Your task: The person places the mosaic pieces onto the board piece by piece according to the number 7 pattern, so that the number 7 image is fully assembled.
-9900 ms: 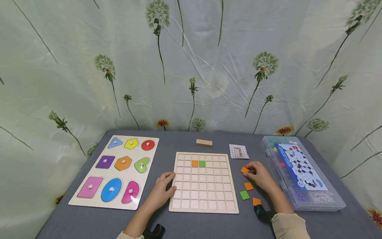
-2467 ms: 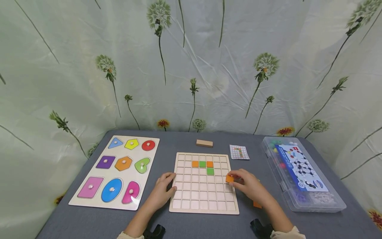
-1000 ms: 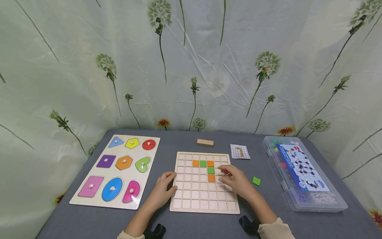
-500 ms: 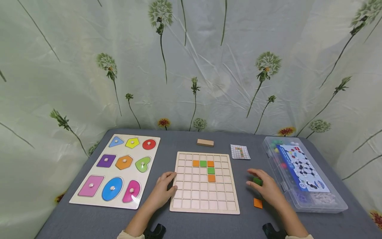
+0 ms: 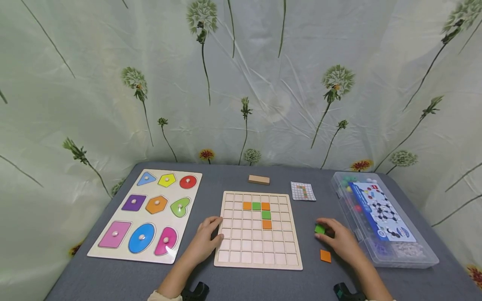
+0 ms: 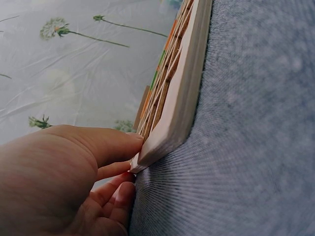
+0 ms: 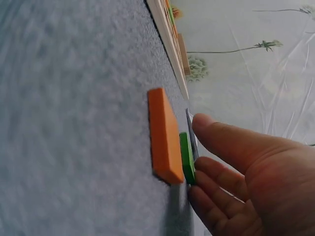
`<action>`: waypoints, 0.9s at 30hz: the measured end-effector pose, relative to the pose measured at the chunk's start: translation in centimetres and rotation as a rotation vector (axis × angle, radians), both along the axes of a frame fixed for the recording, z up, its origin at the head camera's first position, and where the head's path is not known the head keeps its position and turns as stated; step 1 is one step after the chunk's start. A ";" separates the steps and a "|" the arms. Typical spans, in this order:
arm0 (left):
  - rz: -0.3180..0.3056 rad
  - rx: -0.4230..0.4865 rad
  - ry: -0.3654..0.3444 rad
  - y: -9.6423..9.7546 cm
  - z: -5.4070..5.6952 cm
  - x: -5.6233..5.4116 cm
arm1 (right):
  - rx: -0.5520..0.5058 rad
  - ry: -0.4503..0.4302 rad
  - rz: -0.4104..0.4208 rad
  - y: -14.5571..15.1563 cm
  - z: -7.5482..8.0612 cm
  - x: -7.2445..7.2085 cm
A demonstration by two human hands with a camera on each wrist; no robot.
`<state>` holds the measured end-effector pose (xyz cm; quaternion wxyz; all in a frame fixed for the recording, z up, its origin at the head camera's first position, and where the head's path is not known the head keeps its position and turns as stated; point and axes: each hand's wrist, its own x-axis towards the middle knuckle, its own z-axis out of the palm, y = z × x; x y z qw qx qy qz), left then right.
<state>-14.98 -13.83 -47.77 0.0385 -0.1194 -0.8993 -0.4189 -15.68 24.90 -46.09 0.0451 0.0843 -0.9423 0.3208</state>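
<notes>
My left hand (image 5: pixel 205 239) grips the left edge of a pale wooden grid board (image 5: pixel 244 246). In the left wrist view, its thumb and fingers are at the rim by the board's corner (image 6: pixel 160 147). Orange and green square tiles lie in several board cells, in a row that turns downward. Right of the board, my right hand (image 5: pixel 340 240) has thumb and fingers around a green square tile (image 5: pixel 319 229), low at the tabletop. An orange square tile (image 5: pixel 325 256) lies just nearer; it stands in front of the green tile (image 7: pixel 187 157) in the right wrist view.
A puzzle board (image 5: pixel 126 213) with knobbed coloured shapes lies at left. Behind the grid board are a small wooden block (image 5: pixel 259 179) and a pattern card (image 5: pixel 303 191). A clear plastic case (image 5: pixel 399 255) with a blue label stands at right. A flowered curtain hangs behind.
The grid board has gained orange and green tiles, forming a downward column. My right hand has left the board for the green tile, which has shifted slightly left. The left hand stays put.
</notes>
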 end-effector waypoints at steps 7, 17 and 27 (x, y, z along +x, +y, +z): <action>0.000 -0.001 0.003 0.0 -0.1 0.0 | 0.035 0.002 -0.015 0.2 -0.3 0.0; 0.005 -0.001 -0.005 0.0 -0.2 0.1 | 0.021 -0.036 -0.020 -1.0 1.1 0.0; 0.001 0.012 0.003 0.1 0.1 0.0 | -0.105 0.107 0.130 -6.4 2.8 0.6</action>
